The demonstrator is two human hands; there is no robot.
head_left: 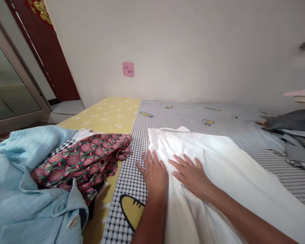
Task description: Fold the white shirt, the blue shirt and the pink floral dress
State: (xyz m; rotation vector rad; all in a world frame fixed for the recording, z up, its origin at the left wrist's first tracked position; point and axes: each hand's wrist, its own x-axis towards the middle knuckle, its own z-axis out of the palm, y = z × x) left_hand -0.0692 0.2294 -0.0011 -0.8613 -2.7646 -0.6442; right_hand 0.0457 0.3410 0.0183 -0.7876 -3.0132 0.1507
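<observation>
A white garment (218, 156) lies spread over the checked bedsheet (132, 169), its far end lying flat and its near part creased into folds. My left hand (155, 174) rests palm down at the garment's left edge, fingers spread, partly over the checked cloth. Just to the right, my right hand (191, 174) presses flat on the white cloth with its fingers apart. Neither hand grips anything. The garment's near end runs out of view below, so its exact kind cannot be made out.
On the left are piled a light blue shirt (38, 179) and a pink floral cloth (83, 159), over a yellow part of the sheet (114, 113). Dark and grey clothes (297, 132) lie at the far right. Behind the bed rises a wall with a pink note (128, 69).
</observation>
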